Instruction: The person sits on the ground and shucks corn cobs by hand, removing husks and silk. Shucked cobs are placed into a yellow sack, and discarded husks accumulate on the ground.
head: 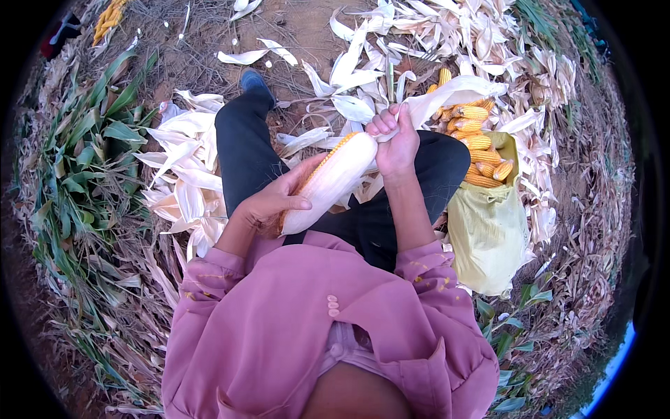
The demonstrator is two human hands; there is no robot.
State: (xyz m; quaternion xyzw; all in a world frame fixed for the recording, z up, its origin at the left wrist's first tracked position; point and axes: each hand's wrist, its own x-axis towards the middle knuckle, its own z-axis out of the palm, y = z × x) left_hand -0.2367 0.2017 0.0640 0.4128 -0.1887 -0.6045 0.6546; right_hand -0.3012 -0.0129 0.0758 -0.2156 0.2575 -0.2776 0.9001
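Note:
A partly husked ear of corn (335, 183) lies tilted across my lap, its far end up and to the right. Pale husk still covers most of its upper face, while a strip of yellow kernels shows along the left edge. My left hand (280, 194) cradles the lower half, thumb on top of the husk. At the far end my right hand (395, 136) is closed around peeled husk (450, 97), which streams off to the right. Brown silk hangs at the ear's near end, beside my left wrist.
Right of my knee, a yellow woven sack (487, 235) stands with husked corn cobs (473, 141) piled at its mouth. Dry husks (183, 157) lie by my left leg and more (445, 31) are heaped at the upper right. Green corn leaves (89, 152) cover the left. More yellow cobs (109, 21) lie far left.

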